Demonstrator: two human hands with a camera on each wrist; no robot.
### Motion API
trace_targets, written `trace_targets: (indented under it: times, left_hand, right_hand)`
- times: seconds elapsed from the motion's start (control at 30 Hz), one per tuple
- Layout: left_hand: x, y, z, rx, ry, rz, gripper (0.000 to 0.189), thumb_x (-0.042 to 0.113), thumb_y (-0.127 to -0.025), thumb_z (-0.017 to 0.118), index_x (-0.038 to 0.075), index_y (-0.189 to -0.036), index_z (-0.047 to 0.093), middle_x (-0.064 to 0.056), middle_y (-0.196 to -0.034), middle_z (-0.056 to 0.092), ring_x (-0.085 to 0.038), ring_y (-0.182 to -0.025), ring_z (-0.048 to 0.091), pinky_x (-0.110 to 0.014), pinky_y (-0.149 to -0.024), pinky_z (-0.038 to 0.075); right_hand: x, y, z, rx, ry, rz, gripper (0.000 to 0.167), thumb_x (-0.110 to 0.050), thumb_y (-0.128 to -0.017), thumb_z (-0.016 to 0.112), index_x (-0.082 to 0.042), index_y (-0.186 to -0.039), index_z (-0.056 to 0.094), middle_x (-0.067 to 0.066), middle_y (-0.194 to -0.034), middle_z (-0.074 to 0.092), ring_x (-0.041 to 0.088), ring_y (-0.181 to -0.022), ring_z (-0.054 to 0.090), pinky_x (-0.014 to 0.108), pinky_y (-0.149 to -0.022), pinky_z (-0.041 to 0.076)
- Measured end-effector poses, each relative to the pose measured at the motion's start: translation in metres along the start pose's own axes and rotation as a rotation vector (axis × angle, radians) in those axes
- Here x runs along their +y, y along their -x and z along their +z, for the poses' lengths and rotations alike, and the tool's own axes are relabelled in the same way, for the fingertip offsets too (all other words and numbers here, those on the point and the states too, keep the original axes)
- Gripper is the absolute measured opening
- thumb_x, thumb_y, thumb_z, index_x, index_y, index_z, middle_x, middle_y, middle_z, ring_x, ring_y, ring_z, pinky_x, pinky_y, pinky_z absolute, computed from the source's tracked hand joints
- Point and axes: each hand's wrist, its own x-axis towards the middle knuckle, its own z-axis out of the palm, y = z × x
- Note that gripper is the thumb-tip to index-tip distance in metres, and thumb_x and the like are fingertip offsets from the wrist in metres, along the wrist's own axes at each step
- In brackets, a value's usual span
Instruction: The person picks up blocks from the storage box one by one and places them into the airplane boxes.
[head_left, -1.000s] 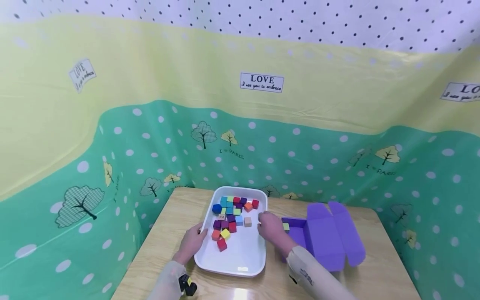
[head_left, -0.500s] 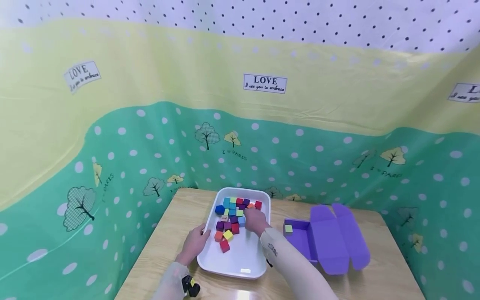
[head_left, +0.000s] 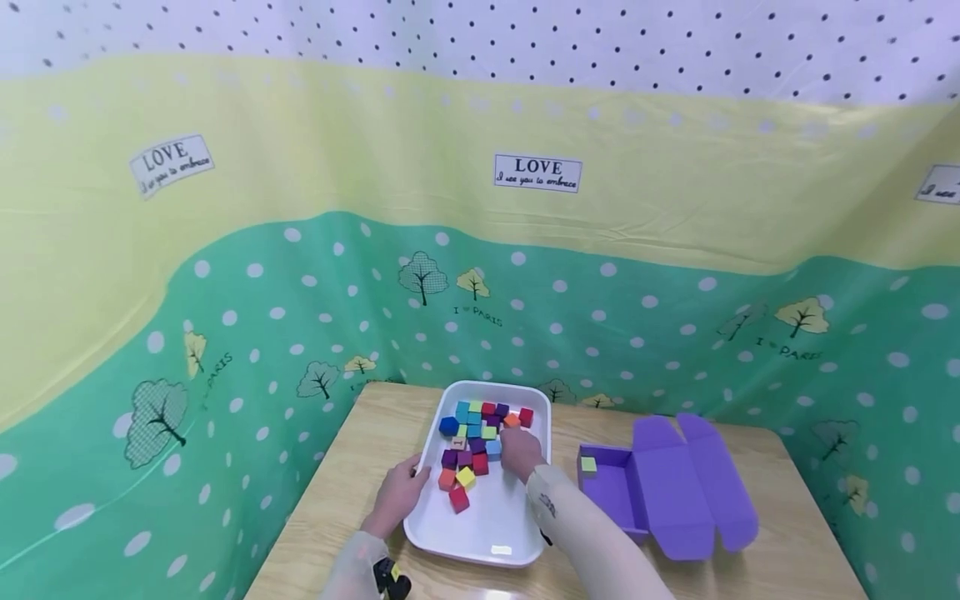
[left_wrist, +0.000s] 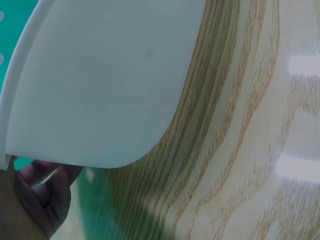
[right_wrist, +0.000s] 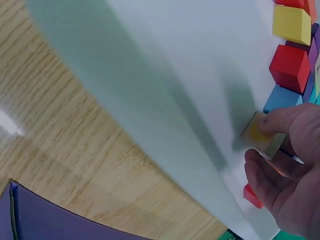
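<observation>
A white tray [head_left: 480, 533] holds many coloured cubes, among them a yellow cube [head_left: 465, 477], a red cube [head_left: 459, 499] and a blue block [head_left: 448, 426]. My left hand [head_left: 400, 493] grips the tray's left rim; in the left wrist view its curled fingers [left_wrist: 60, 192] show under the rim. Inside the tray, at its right side, my right hand [head_left: 521, 454] pinches a pale wooden cube [right_wrist: 253, 131] between thumb and fingers. Beside that cube lies a light blue cube [right_wrist: 281, 98], with a red cube [right_wrist: 290, 67] past it.
Right of the tray an open purple box [head_left: 613, 492] stands with its lid folded out to the right. One light green cube [head_left: 588, 467] sits in the box's far left corner. A wooden table [head_left: 315, 500] lies beneath, with a patterned curtain [head_left: 540, 325] around it.
My right hand has moved left from the tray's right rim, beside the purple box, into the tray, and now pinches the wooden cube. My left hand stays on the rim. The head view has shifted slightly.
</observation>
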Motion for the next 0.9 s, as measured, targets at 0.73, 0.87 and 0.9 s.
trace_targets:
  times: [0.73,0.87,0.9]
  left_hand:
    - [0.005,-0.004,-0.003,-0.017,-0.033,0.014,0.044,0.028,-0.099,0.053,0.006,-0.137,0.055,-0.015,-0.119,0.065,-0.018,-0.09,0.063,-0.041,-0.079,0.057]
    - [0.001,-0.001,-0.003,-0.034,-0.04,-0.014,0.045,0.03,-0.1,0.052,0.005,-0.138,0.053,-0.016,-0.123,0.063,-0.022,-0.098,0.064,-0.044,-0.084,0.056]
    - [0.0,-0.001,-0.003,-0.036,-0.038,-0.016,0.046,0.031,-0.1,0.052,0.005,-0.138,0.053,-0.017,-0.124,0.063,-0.023,-0.099,0.064,-0.045,-0.085,0.056]
  right_hand:
    - [0.055,0.058,-0.092,0.135,-0.193,-0.142,0.007,0.0,-0.08,0.068,-0.005,-0.085,0.066,-0.001,-0.066,0.054,0.014,-0.058,0.05,0.027,-0.051,0.047]
    - [0.08,0.075,-0.099,0.173,-0.183,-0.156,0.01,0.002,-0.078,0.067,-0.005,-0.081,0.061,0.0,-0.065,0.05,0.015,-0.057,0.047,0.028,-0.049,0.044]
    - [0.086,0.079,-0.101,0.178,-0.185,-0.149,0.011,0.003,-0.078,0.067,-0.005,-0.081,0.059,0.0,-0.066,0.05,0.015,-0.057,0.047,0.028,-0.049,0.043]
